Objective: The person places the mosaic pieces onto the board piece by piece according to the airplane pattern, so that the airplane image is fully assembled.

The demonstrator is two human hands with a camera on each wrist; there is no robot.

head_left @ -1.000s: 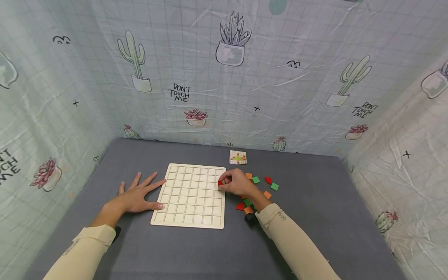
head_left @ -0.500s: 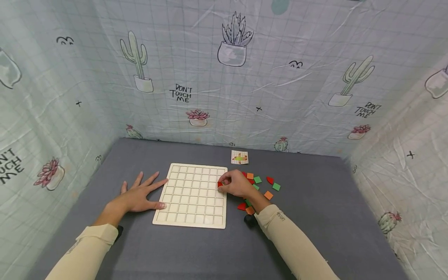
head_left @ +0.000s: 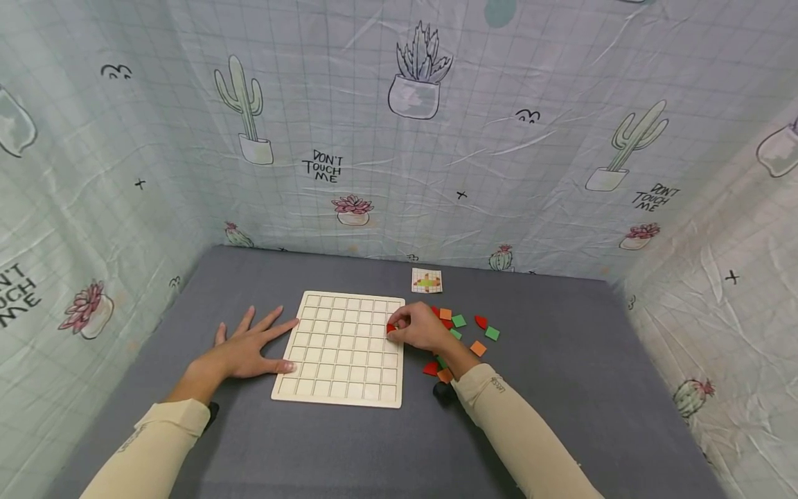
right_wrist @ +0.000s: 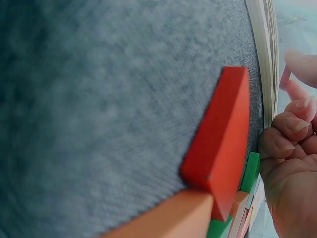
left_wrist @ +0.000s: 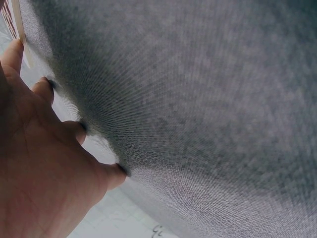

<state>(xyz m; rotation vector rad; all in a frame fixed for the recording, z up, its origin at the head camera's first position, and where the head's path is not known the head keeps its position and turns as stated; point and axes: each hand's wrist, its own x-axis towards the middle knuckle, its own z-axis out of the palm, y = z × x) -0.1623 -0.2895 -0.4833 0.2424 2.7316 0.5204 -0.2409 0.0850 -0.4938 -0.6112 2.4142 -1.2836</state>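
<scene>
A pale wooden board (head_left: 339,350) with a grid of square cells lies flat on the grey table. Fingers spread, my left hand (head_left: 246,350) rests on the table at the board's left side, its thumb on the board's edge. My right hand (head_left: 422,327) is over the board's right edge and pinches a red piece (head_left: 391,328) between thumb and index finger. In the right wrist view that red piece (right_wrist: 285,78) shows edge-on between the fingertips, the other fingers curled below. Whether it touches the board is hard to tell.
Loose pieces lie right of the board: a red piece (head_left: 481,321), a green square (head_left: 492,333), an orange square (head_left: 478,348) and several more, some under the right forearm. A small card (head_left: 427,281) with a coloured grid picture lies behind. A patterned cloth (head_left: 461,152) hangs around the table.
The right hand moves very slightly left with the red piece over the board's right edge. The left hand keeps its place. The whole view shifts a little at first.
</scene>
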